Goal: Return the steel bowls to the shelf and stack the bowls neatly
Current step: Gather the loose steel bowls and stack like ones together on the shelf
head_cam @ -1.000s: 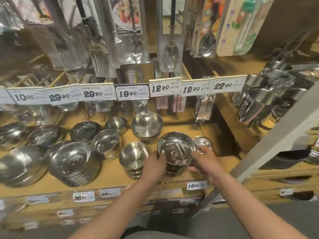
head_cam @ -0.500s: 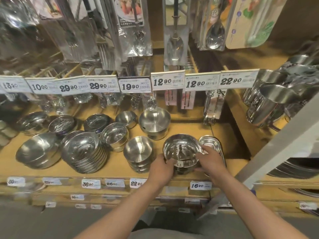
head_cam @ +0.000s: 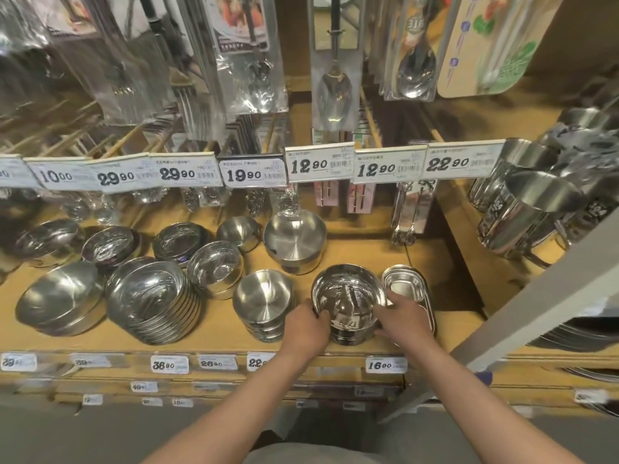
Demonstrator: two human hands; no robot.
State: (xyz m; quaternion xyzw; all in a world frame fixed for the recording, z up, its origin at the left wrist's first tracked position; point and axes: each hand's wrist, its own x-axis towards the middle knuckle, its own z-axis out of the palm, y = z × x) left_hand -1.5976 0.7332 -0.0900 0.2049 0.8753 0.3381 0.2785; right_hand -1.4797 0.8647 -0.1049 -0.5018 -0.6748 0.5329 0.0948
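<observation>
Shop shelf (head_cam: 214, 343), tan board, price tags along front edge. Left hand (head_cam: 306, 324) and right hand (head_cam: 403, 316) curled round steel bowl stack (head_cam: 348, 296); rectangular trays (head_cam: 407, 283) just beside.

We record silver, mirror-bright steel bowls (head_cam: 346, 296) on a tan wooden shelf (head_cam: 368, 252). Price tags (head_cam: 320, 162) are white with black numerals. Far right, a cream card (head_cam: 485, 45) carries green leaf and purple flower print.
</observation>
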